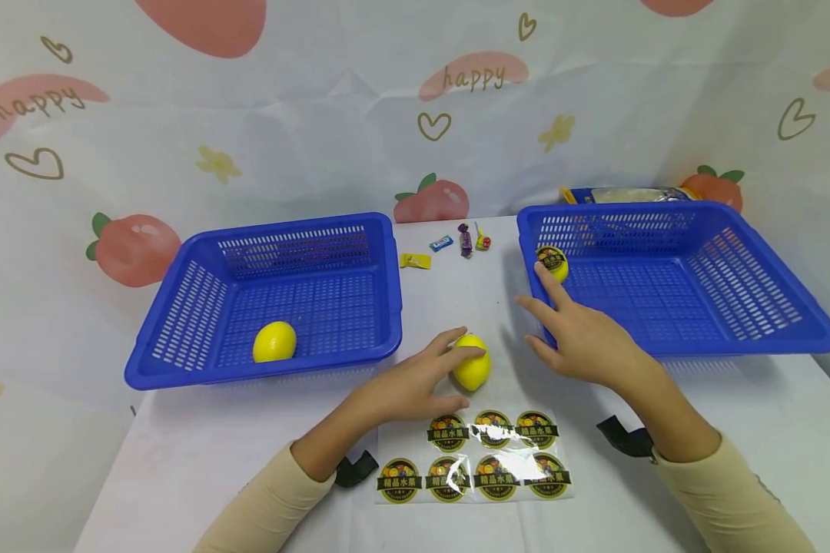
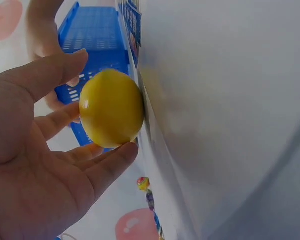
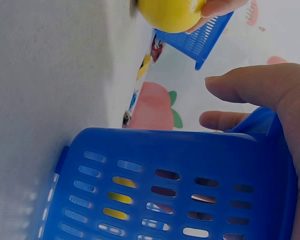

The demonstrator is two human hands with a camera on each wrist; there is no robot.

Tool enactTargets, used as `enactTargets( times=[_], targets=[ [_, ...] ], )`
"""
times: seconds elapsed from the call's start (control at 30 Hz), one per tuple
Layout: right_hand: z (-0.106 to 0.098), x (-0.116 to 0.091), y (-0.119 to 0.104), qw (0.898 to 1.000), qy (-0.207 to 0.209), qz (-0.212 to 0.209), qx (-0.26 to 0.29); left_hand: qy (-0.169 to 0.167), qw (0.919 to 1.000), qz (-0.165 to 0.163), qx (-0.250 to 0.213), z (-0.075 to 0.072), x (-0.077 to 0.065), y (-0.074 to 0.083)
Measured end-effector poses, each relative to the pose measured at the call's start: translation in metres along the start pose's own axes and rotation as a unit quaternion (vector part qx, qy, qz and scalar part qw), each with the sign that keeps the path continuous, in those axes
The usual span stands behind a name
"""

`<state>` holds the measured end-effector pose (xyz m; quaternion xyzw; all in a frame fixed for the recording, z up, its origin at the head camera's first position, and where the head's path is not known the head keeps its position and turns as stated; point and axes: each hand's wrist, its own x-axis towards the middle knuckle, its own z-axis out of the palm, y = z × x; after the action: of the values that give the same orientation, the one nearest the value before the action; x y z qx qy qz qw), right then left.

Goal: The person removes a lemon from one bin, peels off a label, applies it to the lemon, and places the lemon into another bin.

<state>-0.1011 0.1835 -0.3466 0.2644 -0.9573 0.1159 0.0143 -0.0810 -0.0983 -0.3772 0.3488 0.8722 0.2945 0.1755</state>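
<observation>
A plain lemon rests on the white table between two blue baskets. My left hand reaches round it with fairly straight fingers at its side, while the thumb stands off it in the left wrist view. My right hand hangs over the left rim of the right basket, fingers spread. Its index fingertip is right at a lemon inside that basket, which bears a round dark sticker. In the right wrist view, yellow shows through the basket wall.
The left basket holds another lemon. A sheet of round fruit stickers lies in front of me. Several wrapped candies and a lollipop lie at the back. A packaged bag shows behind the right basket.
</observation>
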Motion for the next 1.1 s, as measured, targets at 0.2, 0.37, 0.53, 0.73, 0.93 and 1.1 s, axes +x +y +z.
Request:
enactTargets(
  times=[0.2, 0.37, 0.53, 0.73, 0.93, 1.1],
  targets=[
    [0.000, 0.000, 0.001, 1.000, 0.001, -0.001, 0.000, 0.006, 0.9999, 0.009, 0.010, -0.001, 0.001, 0.000],
    [0.000, 0.000, 0.001, 1.000, 0.003, -0.003, 0.001, 0.012, 0.9996, 0.005, 0.024, -0.001, 0.000, 0.000],
    [0.000, 0.000, 0.000, 1.000, 0.003, -0.001, 0.002, 0.020, 0.9992, -0.001, 0.034, -0.001, -0.001, 0.001],
    [0.000, 0.000, 0.000, 1.000, 0.000, 0.000, 0.002, 0.037, 0.9971, -0.026, 0.062, -0.005, -0.006, 0.005],
    [-0.001, -0.001, 0.000, 1.000, 0.007, -0.010, 0.000, 0.035, 0.9931, -0.079, 0.079, -0.011, -0.014, 0.014],
    [0.000, -0.004, -0.002, 0.996, 0.052, -0.068, -0.030, -0.029, 0.9858, -0.079, 0.145, -0.010, -0.020, 0.023]
  ],
)
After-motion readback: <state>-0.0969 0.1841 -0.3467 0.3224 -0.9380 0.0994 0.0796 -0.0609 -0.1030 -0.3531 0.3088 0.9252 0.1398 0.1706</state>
